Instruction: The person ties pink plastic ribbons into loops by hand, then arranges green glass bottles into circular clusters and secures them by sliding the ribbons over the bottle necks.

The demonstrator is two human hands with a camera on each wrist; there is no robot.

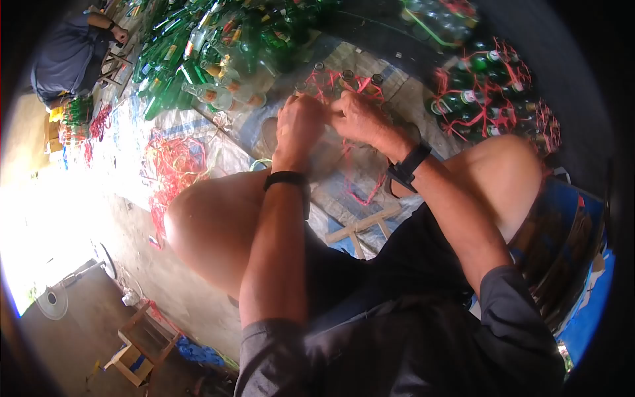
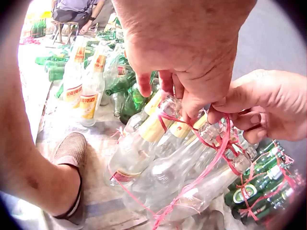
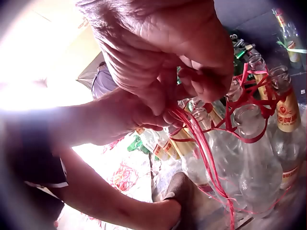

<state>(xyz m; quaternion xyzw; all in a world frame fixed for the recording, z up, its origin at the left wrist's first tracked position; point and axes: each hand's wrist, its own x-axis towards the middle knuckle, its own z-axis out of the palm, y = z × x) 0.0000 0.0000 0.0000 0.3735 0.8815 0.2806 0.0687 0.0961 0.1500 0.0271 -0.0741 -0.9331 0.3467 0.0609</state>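
My left hand and right hand meet over the necks of a cluster of clear glass bottles. Both pinch pink plastic string between thumb and fingers, the fingertips almost touching. The string winds around the bottle necks in loops, and its loose strands hang down in front of the bottles. Gold foil and paper labels show on several of the upright bottles. In the head view, my left hand and right hand hide part of the cluster between my feet.
Green bottles bundled with pink string stand at the right. A large heap of loose green bottles lies ahead. Tangled pink string lies on the sheeting at the left. A small wooden frame is before me; another person sits far left.
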